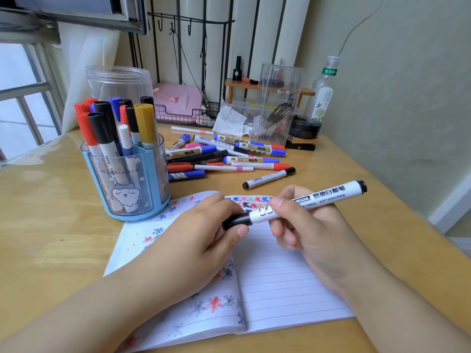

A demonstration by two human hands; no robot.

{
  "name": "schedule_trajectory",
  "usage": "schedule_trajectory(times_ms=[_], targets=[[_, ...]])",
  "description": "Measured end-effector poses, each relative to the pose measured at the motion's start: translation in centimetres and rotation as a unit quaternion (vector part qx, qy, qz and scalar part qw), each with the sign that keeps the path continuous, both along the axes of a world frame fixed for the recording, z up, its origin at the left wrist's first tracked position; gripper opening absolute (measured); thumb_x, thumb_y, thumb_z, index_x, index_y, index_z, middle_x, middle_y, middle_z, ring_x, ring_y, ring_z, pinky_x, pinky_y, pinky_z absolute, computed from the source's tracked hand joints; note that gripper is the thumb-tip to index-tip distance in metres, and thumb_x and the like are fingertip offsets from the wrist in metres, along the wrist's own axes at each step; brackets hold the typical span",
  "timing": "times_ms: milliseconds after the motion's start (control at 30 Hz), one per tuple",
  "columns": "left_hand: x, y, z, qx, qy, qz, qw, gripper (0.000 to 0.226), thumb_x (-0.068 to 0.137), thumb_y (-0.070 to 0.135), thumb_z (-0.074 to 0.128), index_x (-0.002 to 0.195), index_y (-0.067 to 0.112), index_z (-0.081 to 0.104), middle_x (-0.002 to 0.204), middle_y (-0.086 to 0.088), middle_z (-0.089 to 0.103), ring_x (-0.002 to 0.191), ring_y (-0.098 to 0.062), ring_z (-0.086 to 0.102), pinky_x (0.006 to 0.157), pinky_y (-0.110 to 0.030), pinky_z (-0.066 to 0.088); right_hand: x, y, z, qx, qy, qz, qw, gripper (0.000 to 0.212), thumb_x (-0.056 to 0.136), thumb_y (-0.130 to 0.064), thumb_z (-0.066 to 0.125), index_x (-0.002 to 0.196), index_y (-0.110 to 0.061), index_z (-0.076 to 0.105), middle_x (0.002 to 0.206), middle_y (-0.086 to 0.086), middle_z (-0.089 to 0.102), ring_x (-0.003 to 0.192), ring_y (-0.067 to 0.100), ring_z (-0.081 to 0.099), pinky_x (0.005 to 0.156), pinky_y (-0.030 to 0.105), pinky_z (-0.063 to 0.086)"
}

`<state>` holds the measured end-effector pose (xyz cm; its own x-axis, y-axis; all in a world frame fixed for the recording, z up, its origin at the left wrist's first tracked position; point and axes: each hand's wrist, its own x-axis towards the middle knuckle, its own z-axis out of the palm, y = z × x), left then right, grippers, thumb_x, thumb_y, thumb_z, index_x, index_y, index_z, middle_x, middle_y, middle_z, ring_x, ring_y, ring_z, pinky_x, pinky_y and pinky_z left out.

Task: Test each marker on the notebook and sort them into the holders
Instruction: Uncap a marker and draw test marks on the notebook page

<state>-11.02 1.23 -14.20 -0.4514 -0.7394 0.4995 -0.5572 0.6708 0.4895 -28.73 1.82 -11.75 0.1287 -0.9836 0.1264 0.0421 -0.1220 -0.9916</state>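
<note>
head | worn high, faces forward-down | close over desk (63,225) | single view

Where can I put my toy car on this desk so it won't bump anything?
Bare desk lies left of the notebook, in front of the blue holder. More lies right of the notebook, toward the wall. It is crowded behind the notebook: the marker pile fills the middle, and both hands hold a marker over the page.
</note>
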Motion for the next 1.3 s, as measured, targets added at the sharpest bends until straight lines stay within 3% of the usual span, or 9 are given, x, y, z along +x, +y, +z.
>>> schedule_trajectory(times_ms=[233,433,600,733,867,933,1100,1200,1300], targets=[[-0.2,1.3,1.2,-0.058,-0.008,-0.014,0.998,0.025,0.091,0.038,0.039,0.086,0.020,0.055,0.067,0.019,0.043,0.061,0.006,0.039,0.057,-0.009,0.031,0.7,0.7,0.2,0.020,-0.075,0.013,0.997,0.024,0.073,-0.023,0.057,0.051,-0.023,0.047,0.043,0.005,0.043,0.035,0.011,0.026,0.036,0.018,0.025],[-0.6,2.6,1.9,-0.071,-0.007,0.001,0.997,0.023,0.090,0.034,0.041,0.086,0.018,0.058,0.067,0.018,0.042,0.060,0.004,0.036,0.057,-0.005,0.030,1.3,1.4,0.4,0.007,-0.118,0.021,0.993,0.026,0.071,-0.021,0.062,0.057,-0.018,0.040,0.040,0.006,0.037,0.032,0.010,0.029,0.038,0.017,0.023],[-0.3,1.5,1.7,-0.044,-0.007,0.051,0.998,0.026,0.089,0.043,0.036,0.080,0.024,0.052,0.065,0.015,0.044,0.063,0.003,0.042,0.059,-0.010,0.033,1.7,1.3,0.2,0.036,-0.096,0.024,0.994,0.031,0.074,-0.035,0.066,0.073,-0.006,0.054,0.052,0.006,0.053,0.040,0.010,0.041,0.040,0.018,0.036],[0.4,0.8,1.6,-0.047,0.005,0.125,0.991,0.021,0.093,0.034,0.046,0.072,0.032,0.041,0.061,0.016,0.040,0.064,0.004,0.043,0.059,-0.010,0.033,0.7,0.7,-0.3,-0.053,0.146,-0.058,0.986,0.028,0.069,-0.042,0.069,0.071,-0.016,0.058,0.051,0.001,0.056,0.042,0.006,0.044,0.044,0.014,0.037],[0.6,0.9,2.1,-0.012,-0.003,0.123,0.992,0.018,0.091,0.035,0.041,0.084,0.023,0.051,0.070,0.011,0.047,0.066,-0.007,0.043,0.060,-0.022,0.033,-0.8,0.2,-0.4,-0.323,0.395,-0.152,0.846,0.014,0.080,-0.027,0.070,0.092,-0.033,0.065,0.063,-0.005,0.046,0.056,-0.003,0.042,0.056,0.006,0.033],[0.4,1.2,2.1,-0.003,-0.008,0.094,0.996,0.022,0.092,0.037,0.040,0.086,0.020,0.053,0.076,0.007,0.051,0.069,-0.011,0.044,0.065,-0.029,0.038,-1.0,-0.2,-1.0,-0.346,0.456,-0.132,0.809,0.027,0.078,-0.036,0.060,0.104,-0.037,0.064,0.067,-0.015,0.039,0.063,-0.006,0.041,0.060,0.007,0.033],[0.5,1.7,2.5,0.005,-0.043,0.074,0.996,0.018,0.091,0.045,0.041,0.084,0.028,0.040,0.077,0.010,0.044,0.070,-0.010,0.041,0.064,-0.030,0.037,-0.9,-0.6,-1.8,-0.339,0.495,-0.125,0.790,0.024,0.079,-0.044,0.049,0.101,-0.038,0.056,0.075,-0.023,0.037,0.068,0.001,0.043,0.059,0.021,0.037],[1.0,1.6,2.9,-0.033,-0.045,0.130,0.990,0.032,0.084,0.060,0.034,0.092,0.031,0.044,0.079,0.014,0.042,0.067,-0.006,0.042,0.056,-0.018,0.031,-0.7,-0.6,-1.2,-0.351,0.449,-0.162,0.806,0.019,0.079,-0.037,0.057,0.098,-0.035,0.056,0.081,-0.028,0.049,0.069,-0.009,0.046,0.061,0.006,0.035],[1.7,1.1,2.9,-0.060,-0.014,0.249,0.966,0.040,0.082,0.058,0.025,0.086,0.024,0.047,0.076,0.010,0.051,0.068,-0.011,0.049,0.055,-0.027,0.033,0.9,-0.2,0.4,-0.313,0.314,-0.204,0.873,0.014,0.085,-0.036,0.064,0.078,-0.025,0.062,0.079,-0.023,0.062,0.068,-0.003,0.055,0.058,0.003,0.036]])
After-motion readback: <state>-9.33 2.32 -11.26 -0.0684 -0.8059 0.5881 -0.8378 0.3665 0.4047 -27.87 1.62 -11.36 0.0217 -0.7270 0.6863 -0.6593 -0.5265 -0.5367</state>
